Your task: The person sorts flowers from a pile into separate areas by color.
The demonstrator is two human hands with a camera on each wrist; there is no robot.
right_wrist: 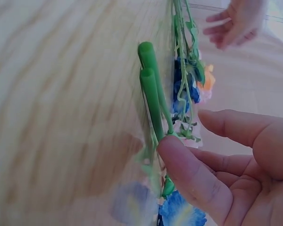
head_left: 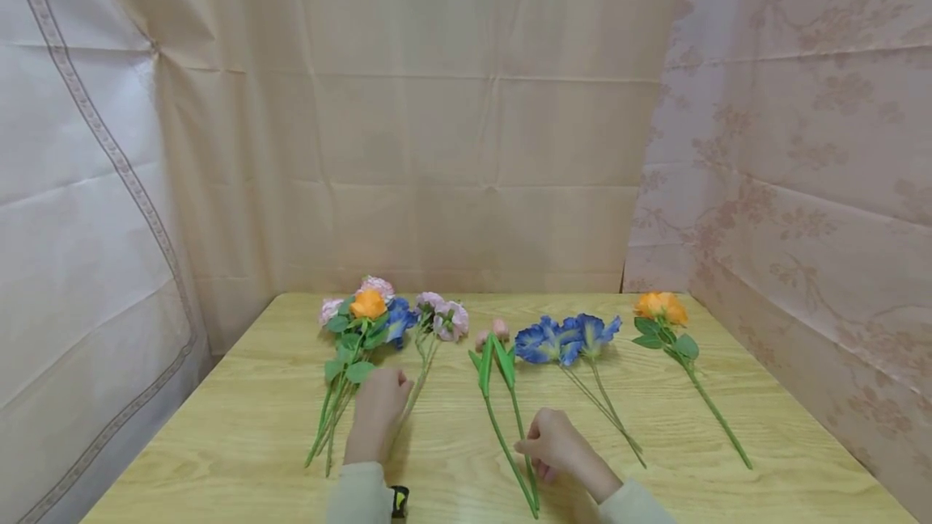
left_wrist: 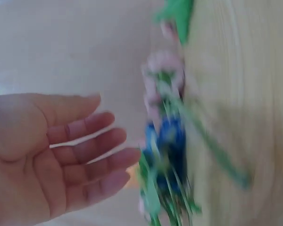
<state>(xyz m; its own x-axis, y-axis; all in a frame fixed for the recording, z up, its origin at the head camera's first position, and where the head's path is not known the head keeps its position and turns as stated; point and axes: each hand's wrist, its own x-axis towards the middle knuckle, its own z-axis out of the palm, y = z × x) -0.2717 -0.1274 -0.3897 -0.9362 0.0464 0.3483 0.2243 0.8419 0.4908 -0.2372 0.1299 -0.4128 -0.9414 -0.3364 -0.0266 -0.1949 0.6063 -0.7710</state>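
Note:
My left hand (head_left: pixel 379 411) hovers over the table between a mixed group of flowers and a pair of pale purple flowers (head_left: pixel 451 320). Its fingers are loosely bent and hold nothing in the left wrist view. Beside two pink tulips (head_left: pixel 504 364) with green stems is my right hand (head_left: pixel 561 447). In the right wrist view, thumb and fingers stand apart near the tulip stems (right_wrist: pixel 153 99); whether a fingertip touches them I cannot tell. The mixed group has an orange rose (head_left: pixel 367 305), a blue flower (head_left: pixel 400 322) and pink-white blooms (head_left: pixel 376 287).
Two blue flowers (head_left: pixel 539 340) lie right of the tulips, their stems crossing towards the front. Farther right lies a single orange rose (head_left: pixel 661 308) with green leaves. All rest on a wooden table (head_left: pixel 240 419), with beige curtains (head_left: pixel 466 136) behind and at the sides.

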